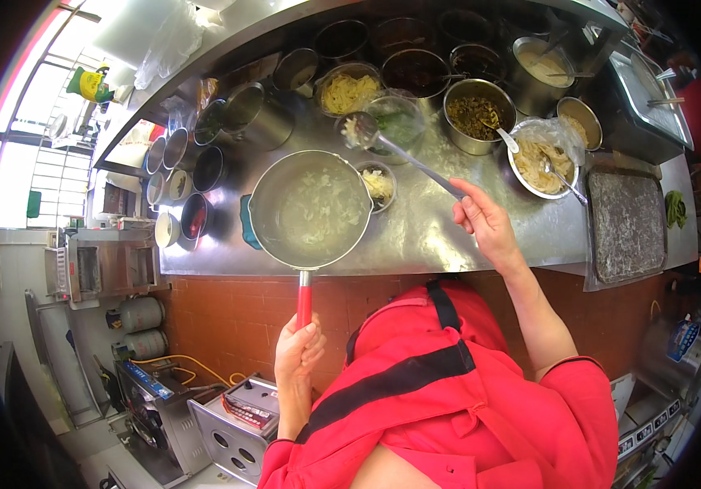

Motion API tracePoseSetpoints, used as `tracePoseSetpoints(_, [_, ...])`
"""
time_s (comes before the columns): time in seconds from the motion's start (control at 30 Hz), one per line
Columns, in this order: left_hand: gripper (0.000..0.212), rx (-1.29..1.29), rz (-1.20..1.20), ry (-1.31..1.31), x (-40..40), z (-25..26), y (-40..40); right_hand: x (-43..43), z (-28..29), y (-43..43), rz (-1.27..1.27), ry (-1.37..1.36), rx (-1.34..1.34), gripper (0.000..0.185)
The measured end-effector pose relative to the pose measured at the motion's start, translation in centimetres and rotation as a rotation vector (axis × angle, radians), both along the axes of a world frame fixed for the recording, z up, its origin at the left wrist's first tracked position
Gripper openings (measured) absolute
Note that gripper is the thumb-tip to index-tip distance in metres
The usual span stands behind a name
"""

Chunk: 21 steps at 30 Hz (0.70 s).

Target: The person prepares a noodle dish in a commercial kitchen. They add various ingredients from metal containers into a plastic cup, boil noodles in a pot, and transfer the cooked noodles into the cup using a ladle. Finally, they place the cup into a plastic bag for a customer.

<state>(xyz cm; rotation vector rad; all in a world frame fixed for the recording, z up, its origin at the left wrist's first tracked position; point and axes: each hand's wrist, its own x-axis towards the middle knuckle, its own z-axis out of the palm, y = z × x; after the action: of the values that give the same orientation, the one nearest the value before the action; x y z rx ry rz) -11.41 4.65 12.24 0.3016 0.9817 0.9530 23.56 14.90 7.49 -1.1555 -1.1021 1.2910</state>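
Observation:
My left hand (300, 353) grips the red handle of a saucepan (277, 183), which holds cloudy liquid with pale shreds in it. In my right hand (485, 223) is the grey handle of a ladle (359, 129). Pale bits sit in the ladle's bowl, to the right of the pan and above the counter. Just right of the pan rim stands a small tub (378, 186) of pale shredded food. Behind the ladle, a clear plastic-covered bowl (398, 125) shows something green inside. A teal cloth (248, 223) is partly hidden by the pan.
Along the back of the steel counter (424, 238) are several pots, including a pot of chopped brown-green filling (476, 113). To the right, a white bowl (540, 160) holds noodle-like strips beside a dark tray (627, 223). Dark bowls (208, 169) cluster left. Gas cylinders (142, 313) stand lower left.

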Motion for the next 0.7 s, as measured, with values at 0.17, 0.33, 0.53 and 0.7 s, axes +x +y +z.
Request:
tracePoseSetpoints(0.17, [0.013,-0.002,-0.006,0.021,-0.5,0.5,0.0,1.0,-2.8,-0.7,0.078,-0.038,-0.104,0.030])
tracePoseSetpoints(0.33, [0.014,0.004,0.004,0.041,-0.7,1.2,0.1,1.1,-3.0,-1.9,0.131,0.152,-0.257,0.030])
tracePoseSetpoints(0.53, [0.012,0.013,0.005,0.080,-0.7,0.8,0.2,2.1,-1.2,-2.3,0.077,0.429,-0.298,0.029])
tracePoseSetpoints(0.7, [0.010,0.011,0.002,0.069,-0.3,0.3,0.0,2.3,0.8,-2.2,0.071,0.376,-0.237,0.030])
